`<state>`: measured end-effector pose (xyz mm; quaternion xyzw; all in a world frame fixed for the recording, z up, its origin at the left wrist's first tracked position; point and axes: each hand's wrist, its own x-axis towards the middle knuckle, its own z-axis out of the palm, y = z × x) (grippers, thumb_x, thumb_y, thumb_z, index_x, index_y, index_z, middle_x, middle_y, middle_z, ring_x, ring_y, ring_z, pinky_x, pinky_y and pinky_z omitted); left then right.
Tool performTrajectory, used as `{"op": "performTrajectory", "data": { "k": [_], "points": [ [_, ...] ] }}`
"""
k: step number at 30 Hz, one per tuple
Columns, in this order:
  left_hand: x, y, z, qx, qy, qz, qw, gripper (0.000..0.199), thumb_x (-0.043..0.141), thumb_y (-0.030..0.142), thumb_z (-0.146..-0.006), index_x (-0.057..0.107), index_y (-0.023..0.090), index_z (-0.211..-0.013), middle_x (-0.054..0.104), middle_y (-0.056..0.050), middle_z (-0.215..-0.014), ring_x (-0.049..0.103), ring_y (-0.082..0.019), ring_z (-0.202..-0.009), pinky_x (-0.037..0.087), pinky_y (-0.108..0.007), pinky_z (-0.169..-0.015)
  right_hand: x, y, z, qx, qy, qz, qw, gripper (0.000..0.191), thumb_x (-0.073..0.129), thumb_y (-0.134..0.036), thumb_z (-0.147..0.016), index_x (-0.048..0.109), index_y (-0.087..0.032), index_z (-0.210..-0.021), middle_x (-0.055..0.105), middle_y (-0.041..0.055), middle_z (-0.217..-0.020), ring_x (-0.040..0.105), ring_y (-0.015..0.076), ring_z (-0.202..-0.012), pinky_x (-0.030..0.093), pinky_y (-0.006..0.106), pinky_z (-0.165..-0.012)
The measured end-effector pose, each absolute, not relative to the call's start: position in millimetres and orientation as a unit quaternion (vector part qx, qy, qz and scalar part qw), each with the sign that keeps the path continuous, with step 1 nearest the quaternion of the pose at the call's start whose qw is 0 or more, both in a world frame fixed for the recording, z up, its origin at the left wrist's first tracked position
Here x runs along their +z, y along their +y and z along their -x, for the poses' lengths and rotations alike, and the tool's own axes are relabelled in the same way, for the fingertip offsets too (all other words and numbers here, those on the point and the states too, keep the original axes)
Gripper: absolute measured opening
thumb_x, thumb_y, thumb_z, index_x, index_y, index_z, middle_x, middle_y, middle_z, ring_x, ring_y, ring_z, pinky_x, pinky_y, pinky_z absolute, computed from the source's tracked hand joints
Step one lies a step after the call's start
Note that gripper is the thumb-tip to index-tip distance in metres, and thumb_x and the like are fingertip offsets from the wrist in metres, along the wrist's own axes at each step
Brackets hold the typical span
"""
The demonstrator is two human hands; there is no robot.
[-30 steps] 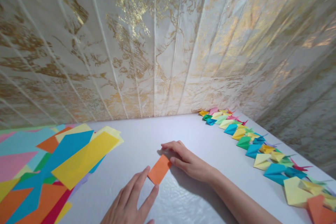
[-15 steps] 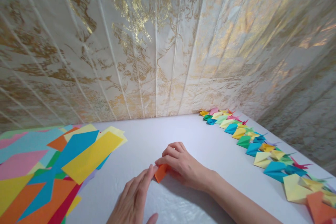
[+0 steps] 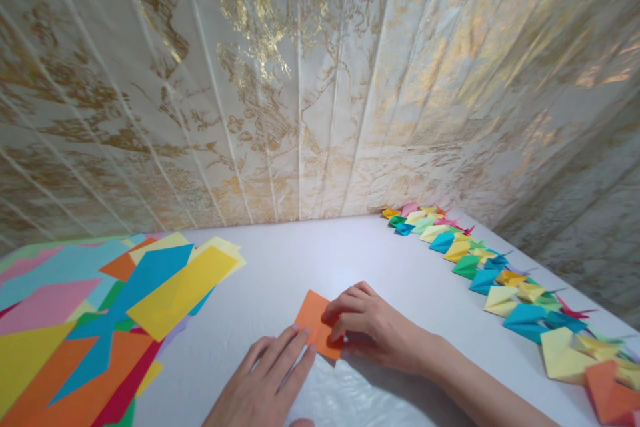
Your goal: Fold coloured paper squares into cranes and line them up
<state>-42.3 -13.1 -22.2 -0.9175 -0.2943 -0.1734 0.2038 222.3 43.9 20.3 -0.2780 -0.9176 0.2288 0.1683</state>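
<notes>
A small folded piece of orange paper [image 3: 319, 320] lies on the white table in front of me, its flat, roughly square face showing. My left hand [image 3: 273, 373] reaches in from below with its fingers stretched out, fingertips resting on the paper's left edge. My right hand [image 3: 373, 327] is curled over the right side, fingers closed on that edge; the thumb is mostly hidden beneath the hand.
Loose coloured paper sheets [image 3: 183, 293] overlap across the table's left side. Along the right edge runs a row of folded paper cranes [image 3: 485, 280]. A gold-patterned curtain [image 3: 280, 113] hangs behind the white table [image 3: 280, 247].
The orange paper now shows a larger flat face. My right hand has shifted right and slightly down, while my left fingers have spread and moved onto the paper's edge.
</notes>
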Motion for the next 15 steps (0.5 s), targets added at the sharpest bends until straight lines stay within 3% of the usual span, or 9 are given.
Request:
{"op": "performTrajectory", "data": {
  "k": [2, 8, 15],
  "points": [
    [-21, -14, 40, -0.179, -0.291, 0.915, 0.213, 0.048, 0.052, 0.057, -0.097, 0.066, 0.021, -0.126, 0.071, -0.005, -0.128, 0.059, -0.021, -0.118, 0.045, -0.03, -0.093, 17, 41, -223, 0.233, -0.909, 0.289, 0.187, 0.005, 0.066, -0.027, -0.095, 0.069, -0.023, -0.096, 0.069, 0.0052, -0.112, 0.061, 0.0191, -0.102, 0.037, 0.035, -0.091],
    [-24, -16, 39, -0.167, -0.264, 0.919, 0.242, 0.043, 0.043, 0.048, -0.103, 0.066, 0.02, -0.125, 0.073, -0.002, -0.126, 0.062, -0.019, -0.112, 0.045, -0.029, -0.091, 8, 37, -209, 0.257, -0.862, 0.386, 0.205, 0.01, 0.069, -0.017, -0.091, 0.064, -0.019, -0.082, 0.064, 0.0027, -0.088, 0.054, 0.0194, -0.087, 0.041, 0.033, -0.08],
    [-31, -15, 34, -0.216, -0.275, 0.911, 0.217, 0.047, 0.035, 0.049, -0.105, 0.069, 0.019, -0.119, 0.075, -0.002, -0.116, 0.059, -0.02, -0.106, 0.042, -0.031, -0.09, 11, 37, -202, 0.289, -0.819, 0.454, 0.199, 0.02, 0.075, -0.012, -0.084, 0.058, -0.018, -0.075, 0.058, 0.0005, -0.087, 0.051, 0.0189, -0.088, 0.041, 0.033, -0.081]
  ]
}}
